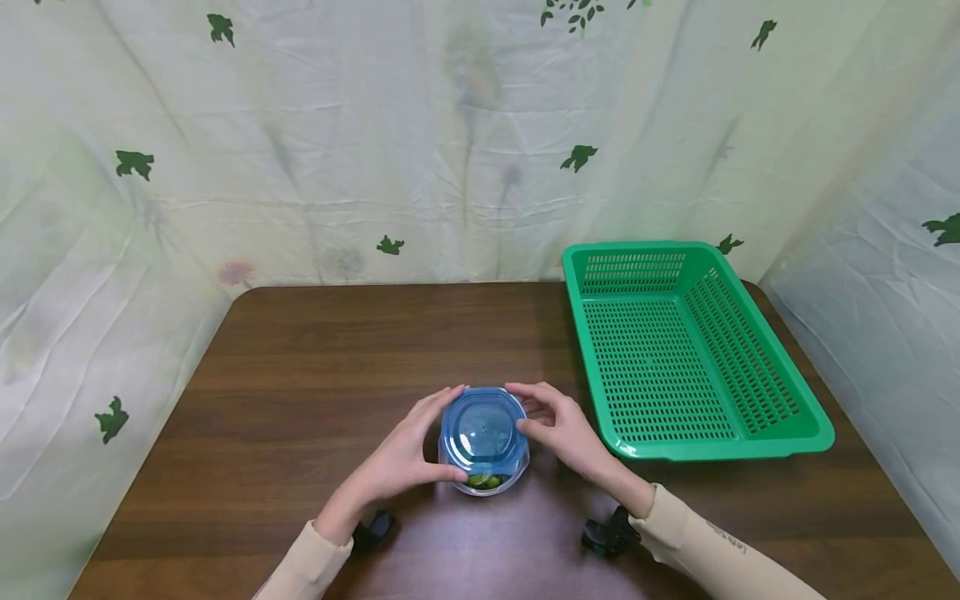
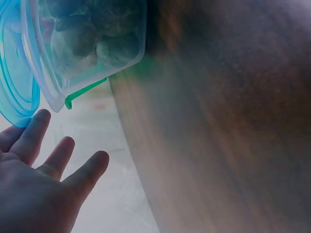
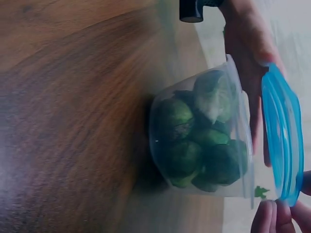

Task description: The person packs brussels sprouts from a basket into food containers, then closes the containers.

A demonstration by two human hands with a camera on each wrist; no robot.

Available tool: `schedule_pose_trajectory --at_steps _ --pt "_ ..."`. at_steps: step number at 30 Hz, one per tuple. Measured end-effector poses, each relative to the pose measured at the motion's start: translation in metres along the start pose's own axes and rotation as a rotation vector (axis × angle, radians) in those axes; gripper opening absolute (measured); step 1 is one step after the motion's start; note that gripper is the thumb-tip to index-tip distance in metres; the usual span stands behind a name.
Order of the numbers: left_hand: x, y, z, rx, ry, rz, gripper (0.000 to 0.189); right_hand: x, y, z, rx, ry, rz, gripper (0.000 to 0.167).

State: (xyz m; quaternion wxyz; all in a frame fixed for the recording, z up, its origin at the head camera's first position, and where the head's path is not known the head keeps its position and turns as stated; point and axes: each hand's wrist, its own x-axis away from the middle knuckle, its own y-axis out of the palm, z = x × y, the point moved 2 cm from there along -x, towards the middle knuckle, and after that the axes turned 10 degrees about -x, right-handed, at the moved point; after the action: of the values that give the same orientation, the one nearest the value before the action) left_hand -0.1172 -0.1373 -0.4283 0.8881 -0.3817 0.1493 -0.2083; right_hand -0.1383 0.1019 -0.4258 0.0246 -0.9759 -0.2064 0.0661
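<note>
A translucent blue lid [image 1: 483,429] is held just above a clear plastic container [image 3: 201,136] that stands on the table. Its rim and the container's rim are apart in the right wrist view. My left hand [image 1: 408,450] grips the left side of the lid, thumb at the near edge and fingers at the far edge. On the opposite side, my right hand [image 1: 566,429] pinches the lid's edge between thumb and fingers. Several round green vegetables or fruits [image 3: 182,158] fill the container; their exact kind is unclear.
A green perforated plastic basket [image 1: 652,375] stands on the right of the brown wooden table [image 1: 300,358], close beside my right hand. Pale curtains [image 1: 375,142] with leaf prints hang behind the table and along both sides.
</note>
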Motion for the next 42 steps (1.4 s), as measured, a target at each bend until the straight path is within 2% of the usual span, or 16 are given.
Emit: schedule_pose_trajectory --at_steps 11,17,24,28,33,38,42 --pt "0.009 0.007 -0.006 0.034 0.019 -0.064 0.104 0.004 0.006 0.006 0.114 0.016 -0.024 0.040" --pt "0.009 0.009 -0.007 0.048 0.033 -0.096 0.106 0.004 0.008 0.009 0.129 0.017 -0.008 0.039" --pt "0.009 0.010 -0.009 0.073 0.010 -0.143 0.105 0.005 0.009 0.009 0.137 0.042 -0.011 0.041" --pt "0.009 0.011 -0.010 0.108 0.008 -0.159 0.104 0.008 0.012 -0.003 0.140 0.052 -0.015 0.040" --pt "0.008 0.011 -0.009 0.125 0.008 -0.147 0.105 0.010 0.014 -0.024 0.118 0.065 -0.023 0.039" --pt "0.006 0.009 -0.010 0.134 0.011 -0.133 0.104 0.007 0.012 -0.007 0.098 0.050 -0.015 0.041" --pt "0.004 0.008 -0.011 0.136 0.010 -0.150 0.105 0.005 0.010 0.009 0.113 0.033 -0.010 0.040"
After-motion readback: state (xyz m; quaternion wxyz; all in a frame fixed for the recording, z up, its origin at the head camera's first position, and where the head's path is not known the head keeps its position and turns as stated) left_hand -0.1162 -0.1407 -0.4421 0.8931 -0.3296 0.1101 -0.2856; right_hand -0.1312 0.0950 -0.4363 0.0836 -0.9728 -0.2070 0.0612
